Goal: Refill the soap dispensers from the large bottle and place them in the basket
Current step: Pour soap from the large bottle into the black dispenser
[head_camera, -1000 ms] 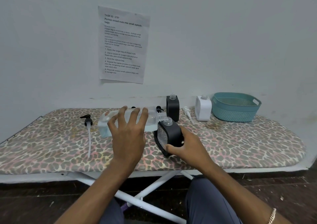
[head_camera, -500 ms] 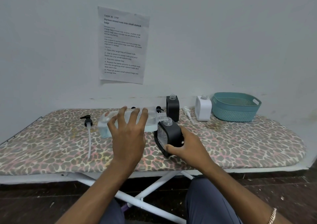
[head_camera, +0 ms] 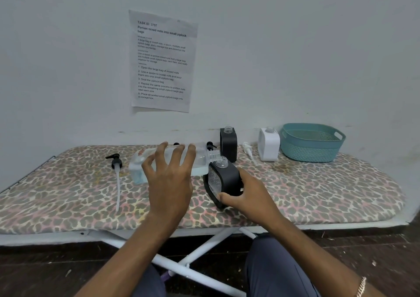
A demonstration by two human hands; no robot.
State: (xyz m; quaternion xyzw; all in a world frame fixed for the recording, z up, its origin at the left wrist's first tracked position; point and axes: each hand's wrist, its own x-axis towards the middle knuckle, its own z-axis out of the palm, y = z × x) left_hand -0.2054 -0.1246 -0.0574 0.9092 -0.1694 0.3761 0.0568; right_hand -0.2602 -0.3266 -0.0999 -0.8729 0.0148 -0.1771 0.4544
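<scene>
My left hand (head_camera: 170, 178) grips the large clear bottle (head_camera: 141, 167), held nearly level with its open neck pointing right over the mouth of a black soap dispenser (head_camera: 225, 178). My right hand (head_camera: 247, 196) holds that dispenser, tilted left, on the board. A second black dispenser (head_camera: 228, 142) and a white dispenser (head_camera: 269, 144) stand uncapped near the wall. The teal basket (head_camera: 311, 148) sits at the back right with nothing visible inside.
A black pump head with a long tube (head_camera: 117, 174) lies left of the bottle. A white pump (head_camera: 247, 150) lies between the far dispensers. Another black pump (head_camera: 210, 146) peeks out behind the bottle. The leopard-print ironing board (head_camera: 318, 194) stands against the wall under a paper sheet (head_camera: 161, 60).
</scene>
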